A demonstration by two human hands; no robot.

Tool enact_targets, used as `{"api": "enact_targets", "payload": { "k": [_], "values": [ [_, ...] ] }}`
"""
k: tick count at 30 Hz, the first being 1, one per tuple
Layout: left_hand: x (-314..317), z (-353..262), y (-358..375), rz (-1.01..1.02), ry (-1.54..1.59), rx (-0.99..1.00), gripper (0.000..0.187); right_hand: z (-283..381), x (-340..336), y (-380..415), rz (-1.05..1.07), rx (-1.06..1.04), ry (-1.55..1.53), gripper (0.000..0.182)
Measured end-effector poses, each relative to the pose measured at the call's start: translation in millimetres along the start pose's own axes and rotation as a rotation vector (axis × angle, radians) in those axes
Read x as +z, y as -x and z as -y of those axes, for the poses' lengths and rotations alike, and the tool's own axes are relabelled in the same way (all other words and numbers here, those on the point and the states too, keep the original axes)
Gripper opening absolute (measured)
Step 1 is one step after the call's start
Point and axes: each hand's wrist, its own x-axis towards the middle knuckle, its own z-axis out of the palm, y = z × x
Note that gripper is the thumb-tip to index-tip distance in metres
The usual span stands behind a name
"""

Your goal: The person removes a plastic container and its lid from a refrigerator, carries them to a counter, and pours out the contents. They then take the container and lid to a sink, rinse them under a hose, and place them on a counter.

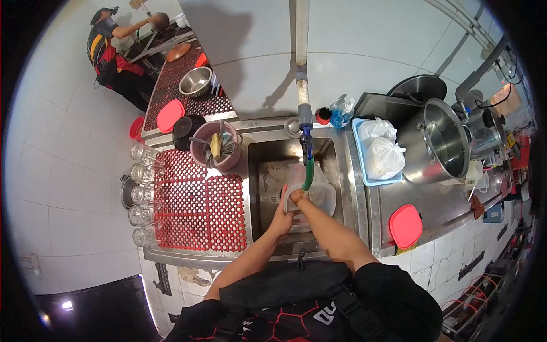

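Observation:
In the steel sink (262,153), a clear plastic container (326,196) is tipped with its open mouth toward the hose side. My left hand (281,219) is closed on the container's left side, the thumb along its rim. Reaching inside its mouth is my right hand (298,196); its fingers are mostly hidden there, and whether they hold anything cannot be made out. A green hose (308,175) hangs from the blue tap (306,137) down to the container, just above my right hand.
Left of the sink are a red perforated mat (199,211), several glass mugs (142,194) and a pink bucket (199,149) of utensils. On the right stand a blue tray (360,142) with white bags, a large steel pot (416,151) and a red lid (405,226). Another person (111,54) shows upper left.

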Motion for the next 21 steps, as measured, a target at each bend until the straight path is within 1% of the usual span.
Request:
{"api": "enact_targets", "payload": {
  "k": [1, 2, 3, 5, 6, 7, 8, 9, 10, 12, 13, 14, 15, 16, 17, 18, 19, 20, 21],
  "values": [
    [-4, 0, -2, -0.005, -0.207, 0.128, 0.093, -3, 8, 0, 0.065, -0.189, 0.205, 0.041],
    [-8, -1, -4, -0.005, -0.417, 0.259, 0.093, 0, 1, 5, 0.126, -0.378, 0.407, 0.043],
    [-10, -1, -5, -0.005, -0.419, 0.251, 0.093, -5, 26, -3, 0.130, -0.377, 0.401, 0.043],
    [-14, 1, -9, 0.014, 0.030, 0.052, 0.095, -34, 110, -24, -0.159, 0.001, -0.184, 0.048],
    [-12, 3, -9, 0.013, 0.029, 0.048, 0.095, -57, 69, -13, -0.156, 0.003, -0.187, 0.048],
    [-7, 6, -6, -0.041, -0.018, -0.010, 0.096, -51, 34, 2, -0.203, 0.088, -0.247, 0.049],
    [-3, 11, -5, -0.095, -0.067, -0.069, 0.096, -30, -2, 26, -0.249, 0.175, -0.309, 0.050],
    [-1, 18, -7, -0.109, -0.102, -0.010, 0.096, -19, -55, 48, -0.067, 0.168, -0.463, 0.055],
    [3, 13, -6, -0.106, -0.106, -0.016, 0.096, -12, -18, 28, -0.065, 0.174, -0.467, 0.055],
    [14, -8, -1, -0.066, -0.111, -0.009, 0.095, -16, 70, -1, -0.289, -0.167, 0.618, 0.059],
    [3, -1, -9, -0.061, -0.114, -0.011, 0.095, -11, 28, 5, 0.263, -0.361, 0.420, 0.061],
    [-17, 13, -19, 0.007, -0.173, 0.092, 0.095, -17, 31, 9, 0.265, -0.358, 0.415, 0.061],
    [-29, 21, -24, 0.079, -0.236, 0.194, 0.096, -27, 37, 13, 0.247, -0.205, 0.075, 0.061],
    [-27, 19, -22, 0.089, -0.244, 0.189, 0.096, -34, 41, 14, 0.219, -0.046, -0.265, 0.062],
    [-21, 16, -17, 0.013, -0.115, 0.035, 0.094, -18, -47, 60, 0.193, -0.048, -0.040, 0.054],
    [-13, 12, -12, -0.065, 0.016, -0.120, 0.092, -20, -54, 54, 0.191, -0.038, -0.044, 0.054],
    [-4, 9, -9, -0.102, -0.025, -0.152, 0.093, -23, -57, 50, 0.028, 0.126, -0.307, 0.047],
    [-2, 11, -9, -0.094, -0.028, -0.157, 0.093, -21, -69, 53, -0.140, 0.289, -0.567, 0.042],
    [0, 13, -8, -0.072, -0.032, -0.125, 0.090, -12, -75, 64, -0.370, 0.224, -0.501, 0.034]
  ]
}}
